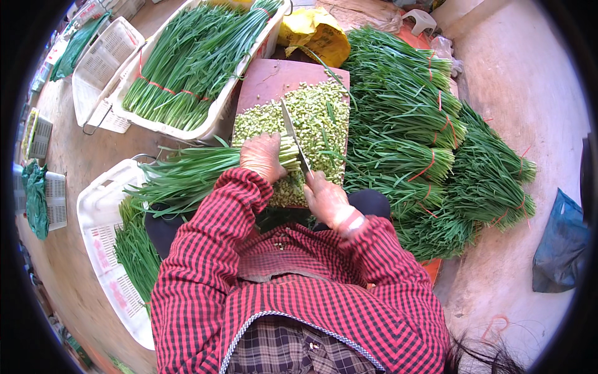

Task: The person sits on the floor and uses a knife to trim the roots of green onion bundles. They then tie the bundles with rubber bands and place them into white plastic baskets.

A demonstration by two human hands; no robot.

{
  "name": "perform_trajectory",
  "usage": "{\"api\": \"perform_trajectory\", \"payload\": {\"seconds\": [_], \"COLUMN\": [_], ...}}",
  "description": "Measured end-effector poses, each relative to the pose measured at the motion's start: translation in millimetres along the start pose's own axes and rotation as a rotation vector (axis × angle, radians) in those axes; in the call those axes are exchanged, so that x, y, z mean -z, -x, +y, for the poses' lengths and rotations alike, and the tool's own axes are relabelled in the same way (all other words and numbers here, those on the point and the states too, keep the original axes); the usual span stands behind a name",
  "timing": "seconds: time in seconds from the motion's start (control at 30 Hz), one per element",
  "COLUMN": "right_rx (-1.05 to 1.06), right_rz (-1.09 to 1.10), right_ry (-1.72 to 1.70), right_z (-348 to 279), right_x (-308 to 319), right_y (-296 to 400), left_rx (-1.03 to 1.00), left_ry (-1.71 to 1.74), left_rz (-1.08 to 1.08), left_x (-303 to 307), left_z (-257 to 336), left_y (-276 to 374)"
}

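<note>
My left hand (261, 156) grips a bunch of long green leafy stalks, likely garlic chives (196, 170), whose pale cut ends point right. In my right hand (327, 196) is a knife (293, 133), its long blade pointing away from me, right beside the pale ends. Beneath both lies a pinkish cutting board (266, 79), its far left part bare. Short chopped stalk pieces (313, 103) cover much of the board, with a few loose green leaves among them.
Banded chive bundles (402, 112) are piled right of the board. A full white plastic basket (215, 126) stands at upper left, another basket (100, 252) with chives at lower left. Behind the board sits a yellow bag (322, 39). A blue bag (560, 248) lies far right.
</note>
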State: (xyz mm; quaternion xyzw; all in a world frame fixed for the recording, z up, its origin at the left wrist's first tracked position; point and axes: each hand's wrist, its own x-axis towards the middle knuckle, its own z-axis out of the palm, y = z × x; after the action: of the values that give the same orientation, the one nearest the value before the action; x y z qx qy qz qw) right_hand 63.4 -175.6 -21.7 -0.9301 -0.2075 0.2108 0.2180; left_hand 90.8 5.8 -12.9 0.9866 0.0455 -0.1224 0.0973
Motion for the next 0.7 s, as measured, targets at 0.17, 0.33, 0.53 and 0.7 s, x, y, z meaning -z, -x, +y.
{"api": "perform_trajectory", "payload": {"seconds": [0.17,0.33,0.53,0.7], "right_rx": [-0.077,-0.087,-0.057,0.507], "right_rz": [0.030,-0.013,-0.009,0.336], "right_ry": [-0.017,-0.011,0.090,0.527], "right_z": [6.3,8.8,-0.7,-68.6], "right_x": [-33.1,-35.0,35.5,87.4], "right_y": [-39.6,-54.4,-34.8,3.0], "left_rx": [0.011,-0.107,0.030,-0.384], "left_ry": [0.003,0.144,-0.018,-0.161], "left_rz": [0.020,0.152,-0.040,0.099], "left_x": [-0.4,-1.5,11.8,49.7], "left_z": [-1.4,-17.9,-66.7,-48.9], "left_y": [0.7,10.3,51.9,71.8]}}
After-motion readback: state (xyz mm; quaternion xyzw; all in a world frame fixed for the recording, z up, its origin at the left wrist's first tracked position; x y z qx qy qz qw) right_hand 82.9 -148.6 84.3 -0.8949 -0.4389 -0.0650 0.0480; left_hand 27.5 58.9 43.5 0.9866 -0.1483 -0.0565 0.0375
